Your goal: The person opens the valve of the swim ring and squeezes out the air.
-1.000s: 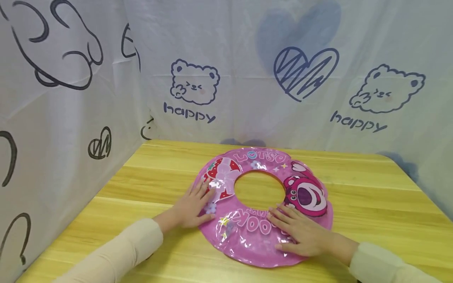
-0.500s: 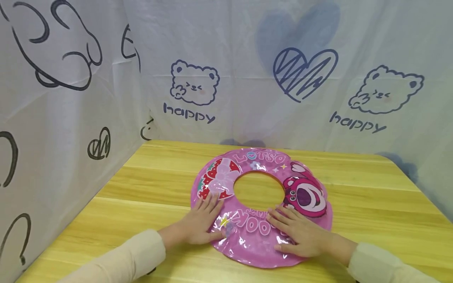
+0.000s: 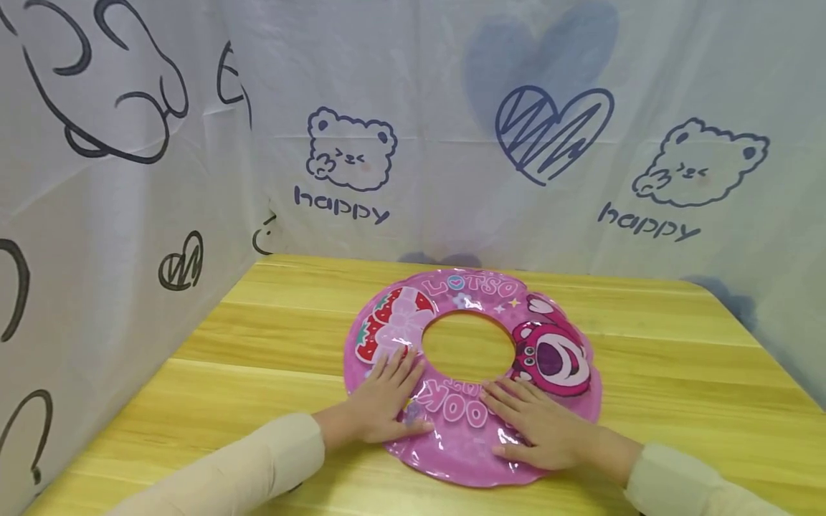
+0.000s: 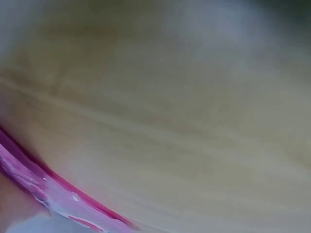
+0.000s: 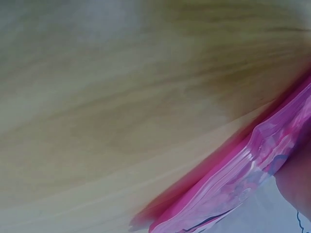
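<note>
A pink swim ring point(image 3: 452, 459), printed with strawberries, a bear face and lettering, lies on the wooden table in the head view. It looks puffy but wrinkled along its edge. My left hand point(image 3: 384, 401) rests on its near-left part, fingers spread and straight, just below the strawberry print. On the near-right part lies my right hand point(image 3: 545, 426), its fingers extended over the lettering. In the left wrist view the swim ring's edge point(image 4: 63, 196) crosses the lower left corner. The right wrist view catches the ring's wrinkled edge point(image 5: 228, 179) at lower right.
The yellow wood-grain table point(image 3: 677, 344) extends around the ring on all sides. A white cloth point(image 3: 445, 201) with drawn bears and hearts hangs behind it, and another cloth point(image 3: 116, 215) hangs along the left side.
My left hand has slid right and toward me along the ring, off the strawberry print. The right hand stays in nearly the same place on the ring.
</note>
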A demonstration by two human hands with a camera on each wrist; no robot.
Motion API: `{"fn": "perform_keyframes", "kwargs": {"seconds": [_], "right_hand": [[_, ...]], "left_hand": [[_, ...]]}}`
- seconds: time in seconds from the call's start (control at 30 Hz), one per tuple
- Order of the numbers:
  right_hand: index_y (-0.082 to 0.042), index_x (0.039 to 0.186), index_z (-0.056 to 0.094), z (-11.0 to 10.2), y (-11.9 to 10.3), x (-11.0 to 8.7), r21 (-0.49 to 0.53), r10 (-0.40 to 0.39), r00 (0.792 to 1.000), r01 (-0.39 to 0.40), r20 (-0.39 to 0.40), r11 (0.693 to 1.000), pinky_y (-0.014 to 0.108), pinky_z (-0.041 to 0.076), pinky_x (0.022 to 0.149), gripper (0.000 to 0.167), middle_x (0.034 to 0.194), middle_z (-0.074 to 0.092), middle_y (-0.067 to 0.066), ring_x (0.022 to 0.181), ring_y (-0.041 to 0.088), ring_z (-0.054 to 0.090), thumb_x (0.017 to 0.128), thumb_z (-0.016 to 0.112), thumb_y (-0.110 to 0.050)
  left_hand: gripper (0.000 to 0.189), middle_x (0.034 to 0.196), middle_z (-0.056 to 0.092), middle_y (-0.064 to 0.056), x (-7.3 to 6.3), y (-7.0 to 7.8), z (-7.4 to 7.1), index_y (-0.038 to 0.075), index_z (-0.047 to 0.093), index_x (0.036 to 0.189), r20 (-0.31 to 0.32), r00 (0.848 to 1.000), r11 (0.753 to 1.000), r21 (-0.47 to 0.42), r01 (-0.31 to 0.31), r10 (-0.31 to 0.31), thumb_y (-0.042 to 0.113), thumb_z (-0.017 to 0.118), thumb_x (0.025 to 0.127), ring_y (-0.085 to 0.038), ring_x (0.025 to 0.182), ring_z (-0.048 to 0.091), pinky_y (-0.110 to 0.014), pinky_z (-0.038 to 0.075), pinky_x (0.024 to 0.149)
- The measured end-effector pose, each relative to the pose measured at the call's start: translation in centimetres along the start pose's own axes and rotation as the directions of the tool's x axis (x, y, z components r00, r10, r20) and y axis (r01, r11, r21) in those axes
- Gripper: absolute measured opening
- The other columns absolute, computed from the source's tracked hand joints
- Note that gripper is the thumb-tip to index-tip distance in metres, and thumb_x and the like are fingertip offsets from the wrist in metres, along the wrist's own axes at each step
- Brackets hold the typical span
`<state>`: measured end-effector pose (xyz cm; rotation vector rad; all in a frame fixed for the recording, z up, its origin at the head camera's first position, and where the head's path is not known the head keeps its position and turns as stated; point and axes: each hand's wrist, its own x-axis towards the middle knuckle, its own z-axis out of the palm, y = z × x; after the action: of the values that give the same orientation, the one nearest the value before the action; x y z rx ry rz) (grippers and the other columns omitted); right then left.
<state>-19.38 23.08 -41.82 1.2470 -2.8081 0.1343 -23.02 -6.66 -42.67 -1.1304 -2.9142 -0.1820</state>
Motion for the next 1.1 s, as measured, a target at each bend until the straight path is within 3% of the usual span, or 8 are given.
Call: {"fn": "perform_keyframes", "kwargs": {"seconds": [0.07,0.23,0.33,0.47,0.6,0.77,0.93,1.1], "right_hand": [[-0.01,0.142,0.037,-0.1,0.0,0.2,0.02,0.0,1.0,0.0,-0.004,1.0,0.041,0.008,0.114,0.066,0.149,0.035,0.01,0.137,0.036,0.03,0.093,0.042,-0.053],[-0.008,0.135,0.048,-1.3,1.8,1.2,0.027,0.0,0.992,0.004,-0.128,1.0,0.055,0.027,0.107,0.054,0.144,0.041,0.015,0.133,0.04,0.035,0.092,0.052,-0.04],[-0.006,0.134,0.049,-2.4,4.4,2.3,0.019,0.092,0.977,-0.09,-0.193,0.996,0.058,0.027,0.107,0.052,0.143,0.041,0.02,0.132,0.041,0.034,0.091,0.054,-0.035],[-0.001,0.137,0.043,-3.5,8.2,3.5,0.014,0.23,0.954,-0.231,-0.193,0.973,0.058,0.022,0.11,0.058,0.144,0.037,0.024,0.135,0.044,0.029,0.092,0.052,-0.036],[-0.001,0.142,0.033,-3.8,10.9,4.0,0.041,0.317,0.939,-0.315,-0.135,0.948,0.06,0.017,0.111,0.065,0.147,0.03,0.025,0.137,0.045,0.022,0.093,0.048,-0.04],[-0.002,0.144,0.031,-3.1,12.7,4.4,0.089,0.363,0.931,-0.358,-0.047,0.929,0.063,0.013,0.11,0.069,0.149,0.026,0.026,0.137,0.048,0.018,0.093,0.046,-0.046],[-0.001,0.142,0.033,-1.9,13.2,4.6,0.095,0.388,0.92,-0.392,0.056,0.915,0.064,0.013,0.11,0.071,0.149,0.024,0.028,0.136,0.051,0.015,0.093,0.04,-0.052],[-0.001,0.144,0.028,-1.3,13.1,4.8,0.136,0.407,0.9,-0.428,0.16,0.894,0.065,0.005,0.11,0.076,0.151,0.018,0.027,0.137,0.051,0.009,0.093,0.036,-0.057]], "left_hand": [[0.093,0.156,0.0,-0.018,0.2,-0.1,0.0,0.005,0.01,0.149,0.002,1.0,1.0,0.003,0.0,0.0,0.07,0.033,0.087,-0.036,0.144,-0.001,-0.052,0.002,0.116],[0.093,0.156,0.001,-0.017,0.4,-0.4,0.3,0.006,0.01,0.149,-0.006,1.0,1.0,-0.001,0.007,-0.007,0.073,0.027,0.086,-0.036,0.144,-0.001,-0.053,0.001,0.116],[0.092,0.156,0.0,-0.017,0.4,-0.5,0.5,0.008,0.01,0.149,-0.007,1.0,1.0,0.004,0.014,-0.014,0.072,0.03,0.086,-0.036,0.144,-0.002,-0.053,0.001,0.116],[0.09,0.155,0.002,-0.02,0.3,-0.3,0.6,0.008,0.012,0.149,-0.025,1.0,1.0,0.02,0.002,-0.001,0.068,0.036,0.087,-0.039,0.143,0.0,-0.055,0.002,0.115],[0.09,0.155,0.006,-0.022,0.4,-0.2,0.8,0.006,0.015,0.149,-0.048,0.998,0.997,0.062,-0.037,0.04,0.065,0.041,0.086,-0.04,0.143,0.002,-0.056,0.004,0.115],[0.086,0.155,0.009,-0.02,0.6,-0.3,1.1,0.012,0.015,0.15,-0.047,0.997,0.992,0.115,-0.056,0.061,0.065,0.039,0.087,-0.036,0.144,0.002,-0.054,0.005,0.116],[0.084,0.156,0.01,-0.018,0.7,-0.3,1.2,0.013,0.016,0.15,-0.055,0.996,0.992,0.104,-0.064,0.07,0.065,0.038,0.088,-0.035,0.144,0.003,-0.053,0.006,0.116],[0.084,0.156,0.009,-0.018,0.8,-0.5,1.3,0.014,0.016,0.15,-0.062,0.996,0.994,0.094,-0.062,0.068,0.067,0.035,0.088,-0.035,0.144,0.002,-0.053,0.006,0.116]]}}
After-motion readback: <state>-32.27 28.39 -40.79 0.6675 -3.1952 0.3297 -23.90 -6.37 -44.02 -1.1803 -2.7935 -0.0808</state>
